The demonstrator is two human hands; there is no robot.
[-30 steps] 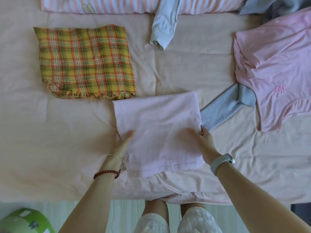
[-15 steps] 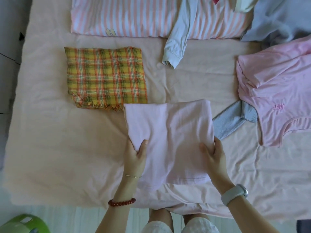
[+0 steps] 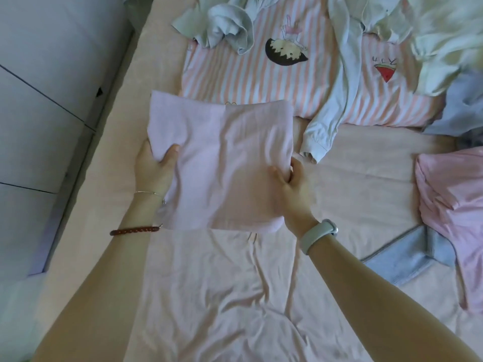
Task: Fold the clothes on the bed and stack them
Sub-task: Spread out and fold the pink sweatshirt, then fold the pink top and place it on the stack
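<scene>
Between both hands (image 3: 156, 168) (image 3: 292, 186), gripped at its sides, the folded pink garment (image 3: 222, 163)

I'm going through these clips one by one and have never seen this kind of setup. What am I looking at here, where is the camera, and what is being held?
No machine here: a person's bare hands, filmed by a camera worn on the head, looking down at a bed. The left hand and the right hand each have a grip on a side of a folded pale pink garment. On the bed lie a pink-striped top, a light blue sleeve, a pink shirt and a grey garment.
</scene>
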